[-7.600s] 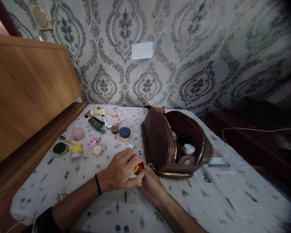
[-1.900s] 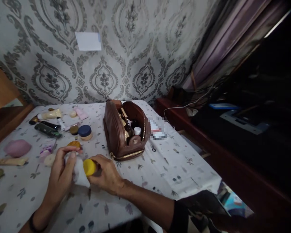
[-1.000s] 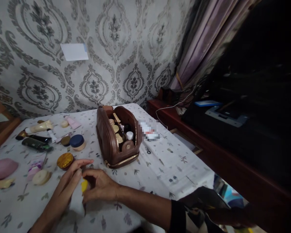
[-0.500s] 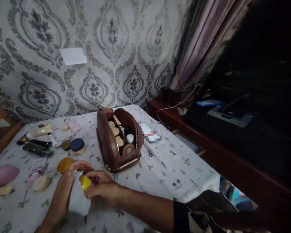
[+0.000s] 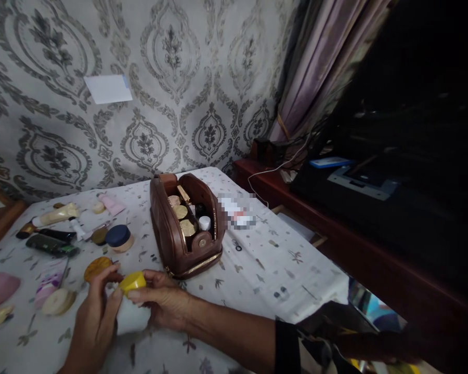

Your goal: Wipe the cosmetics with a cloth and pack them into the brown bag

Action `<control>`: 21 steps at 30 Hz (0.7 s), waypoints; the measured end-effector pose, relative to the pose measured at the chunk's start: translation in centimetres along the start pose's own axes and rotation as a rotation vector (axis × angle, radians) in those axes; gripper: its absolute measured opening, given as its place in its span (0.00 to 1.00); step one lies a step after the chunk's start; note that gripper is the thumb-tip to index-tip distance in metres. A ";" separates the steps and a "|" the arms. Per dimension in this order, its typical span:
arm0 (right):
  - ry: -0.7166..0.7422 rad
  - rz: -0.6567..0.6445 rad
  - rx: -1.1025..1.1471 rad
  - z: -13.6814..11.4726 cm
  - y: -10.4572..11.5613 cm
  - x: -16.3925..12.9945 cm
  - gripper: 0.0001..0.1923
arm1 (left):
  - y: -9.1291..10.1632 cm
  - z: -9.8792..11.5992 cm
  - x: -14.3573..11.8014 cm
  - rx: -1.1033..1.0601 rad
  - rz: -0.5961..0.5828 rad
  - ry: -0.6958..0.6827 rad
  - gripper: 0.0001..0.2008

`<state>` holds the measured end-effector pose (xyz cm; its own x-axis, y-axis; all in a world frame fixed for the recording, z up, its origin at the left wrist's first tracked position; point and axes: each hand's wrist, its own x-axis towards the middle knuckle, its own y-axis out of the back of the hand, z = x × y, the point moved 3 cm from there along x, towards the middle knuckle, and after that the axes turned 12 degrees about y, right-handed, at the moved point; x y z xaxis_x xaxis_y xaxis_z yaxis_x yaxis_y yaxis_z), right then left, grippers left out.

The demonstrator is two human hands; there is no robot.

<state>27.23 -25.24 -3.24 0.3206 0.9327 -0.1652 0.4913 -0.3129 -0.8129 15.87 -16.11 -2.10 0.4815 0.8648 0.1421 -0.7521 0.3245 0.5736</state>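
Yellow-lidded jar [image 5: 131,283] now lifted and tilted just in front of the brown pouch [image 5: 183,228]; left hand [image 5: 97,317] pinching white cloth [image 5: 130,317] on it, right hand [image 5: 161,301] gripping jar — rotate jar steadily while wiping.

pouch [image 5: 170,236] on table [image 5: 281,270], jars [image 5: 119,238] left of it

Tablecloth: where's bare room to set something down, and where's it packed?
Free: the tablecloth right of the brown pouch, out to its edge. Some near the front, left of the left hand. Crowded: left of the pouch, around the blue-lidded jar and tubes.
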 end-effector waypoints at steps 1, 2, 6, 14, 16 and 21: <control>0.005 0.004 -0.005 0.0 0.0 0.1 0.31 | 0.5 0.4 0.3 0.015 0.039 -0.004 0.25; 0.007 0.008 -0.019 0.1 0.1 0.1 0.31 | 1.0 1.0 0.5 0.014 0.086 -0.011 0.24; -0.038 -0.058 -0.225 0.7 0.4 -0.1 0.33 | 2.1 2.9 0.6 -0.065 0.203 -0.078 0.18; -0.061 -0.178 -0.241 1.5 1.0 -0.7 0.31 | 0.0 3.0 -1.7 0.072 -0.249 -0.603 0.10; -0.098 -0.170 -0.144 1.3 0.5 -0.8 0.30 | 0.4 3.0 -1.7 0.067 -0.179 -0.607 0.10; -0.093 -0.209 0.028 1.0 -0.2 -0.8 0.32 | 1.2 2.0 -0.6 0.087 -0.014 -0.402 0.10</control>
<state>26.10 -25.76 -3.51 0.1374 0.9896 -0.0418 0.5163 -0.1075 -0.8497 15.57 -16.99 0.09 0.6418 0.6364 0.4279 -0.7117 0.2866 0.6413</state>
